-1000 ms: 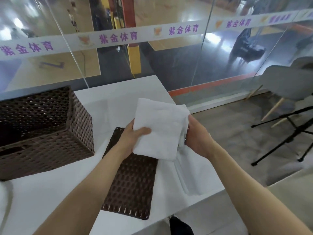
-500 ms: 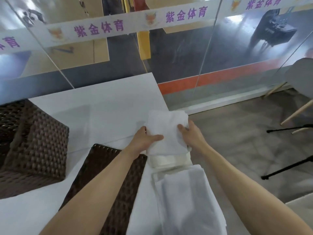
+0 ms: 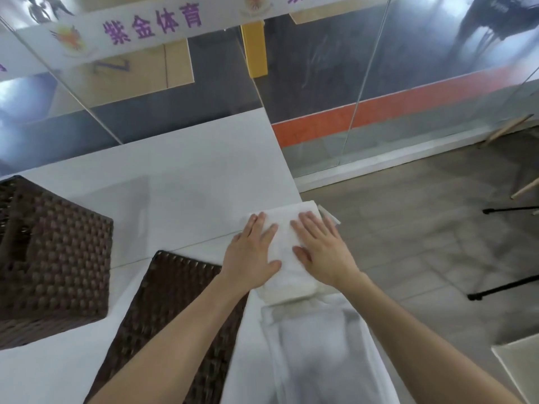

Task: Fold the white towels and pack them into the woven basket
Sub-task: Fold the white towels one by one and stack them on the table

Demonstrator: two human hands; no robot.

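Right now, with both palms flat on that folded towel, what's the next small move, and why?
Probably take a grip on the folded towel at both sides and lift it left toward the woven basket. The left hand and right hand lie flat on it, the fold looks finished and compact, and the woven lid lies off on the table.

Folded towel (image 3: 287,249): soft white terry cloth, matt. Basket (image 3: 55,258) and lid (image 3: 172,310): brown woven plastic, bumpy. Table (image 3: 180,182): smooth white, matt. Wall (image 3: 408,68): glossy glass.

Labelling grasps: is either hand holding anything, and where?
Nothing gripped: left hand and right hand press flat on top of the folded white towel.
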